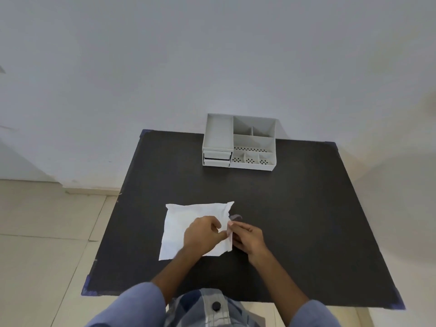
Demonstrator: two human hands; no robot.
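Note:
A white paper napkin (188, 214) lies spread on the dark table (295, 208), its right edge lifted and creased. My left hand (204, 234) rests on the napkin and pinches that right edge with thumb and fingers. My right hand (249, 239) sits just right of the napkin with curled fingers, pinching the same edge from the other side. A small greyish scrap (236, 217) shows just beyond my right fingers; I cannot tell what it is.
A white desk organiser (239, 142) with several compartments and two small drawers stands at the table's far edge against the wall. Blue tape marks the table's corners (88, 287). Tiled floor lies to the left.

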